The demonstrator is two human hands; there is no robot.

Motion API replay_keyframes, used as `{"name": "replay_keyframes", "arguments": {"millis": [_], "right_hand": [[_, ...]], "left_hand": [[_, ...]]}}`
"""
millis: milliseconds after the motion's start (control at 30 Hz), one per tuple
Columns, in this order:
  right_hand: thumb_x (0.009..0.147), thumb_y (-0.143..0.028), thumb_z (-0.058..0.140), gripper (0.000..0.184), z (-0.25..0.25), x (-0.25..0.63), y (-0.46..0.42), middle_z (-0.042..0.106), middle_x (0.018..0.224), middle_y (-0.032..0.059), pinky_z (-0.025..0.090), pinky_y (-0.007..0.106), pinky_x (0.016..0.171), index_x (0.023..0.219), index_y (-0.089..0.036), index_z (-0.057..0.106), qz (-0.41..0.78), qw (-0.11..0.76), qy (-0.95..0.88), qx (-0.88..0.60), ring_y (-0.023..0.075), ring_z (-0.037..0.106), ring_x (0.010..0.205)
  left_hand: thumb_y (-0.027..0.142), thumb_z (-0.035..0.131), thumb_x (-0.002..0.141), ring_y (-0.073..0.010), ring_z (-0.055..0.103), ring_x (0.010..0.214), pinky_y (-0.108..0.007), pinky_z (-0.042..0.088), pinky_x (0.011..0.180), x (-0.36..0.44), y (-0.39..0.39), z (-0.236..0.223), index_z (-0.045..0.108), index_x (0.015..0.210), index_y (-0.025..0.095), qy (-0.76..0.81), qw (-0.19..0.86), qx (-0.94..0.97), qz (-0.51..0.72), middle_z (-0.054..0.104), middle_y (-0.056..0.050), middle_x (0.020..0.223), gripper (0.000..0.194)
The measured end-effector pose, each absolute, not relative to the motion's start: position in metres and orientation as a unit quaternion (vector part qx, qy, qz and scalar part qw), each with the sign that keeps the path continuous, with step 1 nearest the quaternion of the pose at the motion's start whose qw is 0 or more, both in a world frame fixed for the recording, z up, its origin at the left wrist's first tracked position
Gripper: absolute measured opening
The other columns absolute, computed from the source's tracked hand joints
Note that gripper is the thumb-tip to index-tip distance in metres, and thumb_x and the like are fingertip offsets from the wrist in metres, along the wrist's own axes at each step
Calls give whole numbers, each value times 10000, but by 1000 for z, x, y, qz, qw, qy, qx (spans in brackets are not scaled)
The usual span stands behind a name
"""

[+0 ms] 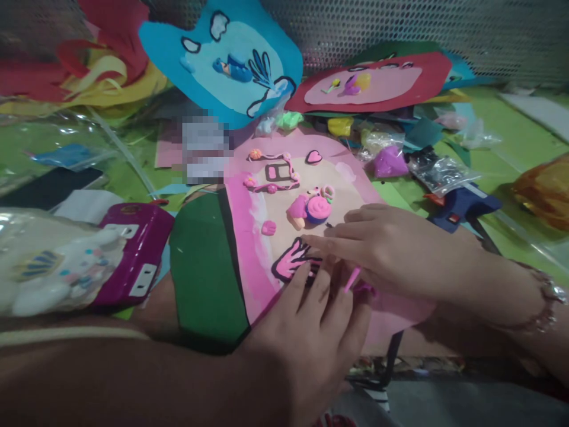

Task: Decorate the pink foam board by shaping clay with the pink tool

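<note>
A pink craft board [251, 207] with a beige middle lies in front of me, dotted with clay shapes: a pink-and-purple swirl figure [309, 209], a heart [313, 156], a frame of pink clay rope [278, 174]. My left hand [311, 332] rests on the board's near edge, fingers stretched flat beside a pink clay hand shape [291, 261] outlined in black. My right hand [395, 252] lies across the board from the right, fingers extended, touching that shape. A thin pink tool [352, 279] pokes out under it.
A magenta case [133, 252] and a bagged white plush toy [53, 270] lie at left. A green sheet [202, 267] adjoins the board. A blue glue gun [462, 207], clay bags [386, 161] and two finished boards, blue [231, 59] and red [377, 83], sit behind.
</note>
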State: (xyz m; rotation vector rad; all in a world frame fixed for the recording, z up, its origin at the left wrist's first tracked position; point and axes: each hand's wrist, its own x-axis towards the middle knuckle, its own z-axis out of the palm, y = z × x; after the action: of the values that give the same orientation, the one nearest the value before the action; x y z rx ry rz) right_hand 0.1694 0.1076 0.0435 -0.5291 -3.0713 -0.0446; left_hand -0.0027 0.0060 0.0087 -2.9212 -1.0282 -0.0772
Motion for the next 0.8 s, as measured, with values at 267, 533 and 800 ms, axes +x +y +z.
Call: {"name": "replay_keyframes", "arguments": {"millis": [267, 533, 800], "right_hand": [[861, -148, 491, 281, 45, 178, 107, 609, 730, 32, 330, 306, 588, 1128, -137, 580, -51, -14, -982, -182, 162, 476, 612], [909, -112, 448, 190, 55, 175, 99, 604, 807, 34, 450, 220, 628, 1039, -139, 585, 133, 277, -911, -276, 104, 557, 711], [843, -180, 583, 47, 42, 162, 103, 684, 818, 36, 546, 206, 609, 841, -155, 624, 328, 262, -835, -357, 126, 660, 718]], "left_hand": [[516, 508, 873, -391, 418, 1259, -529, 287, 1046, -3, 6, 11, 346, 1399, 90, -336, 47, -941, -23, 459, -174, 1375, 696], [421, 432, 926, -416, 243, 1356, -540, 255, 1047, -3, 3, 8, 324, 1414, 94, -343, 54, -937, -31, 306, -209, 1466, 597], [397, 409, 935, -389, 355, 1307, -531, 286, 1038, -2, 5, 6, 361, 1387, 102, -349, 51, -933, -64, 452, -171, 1383, 542]]}}
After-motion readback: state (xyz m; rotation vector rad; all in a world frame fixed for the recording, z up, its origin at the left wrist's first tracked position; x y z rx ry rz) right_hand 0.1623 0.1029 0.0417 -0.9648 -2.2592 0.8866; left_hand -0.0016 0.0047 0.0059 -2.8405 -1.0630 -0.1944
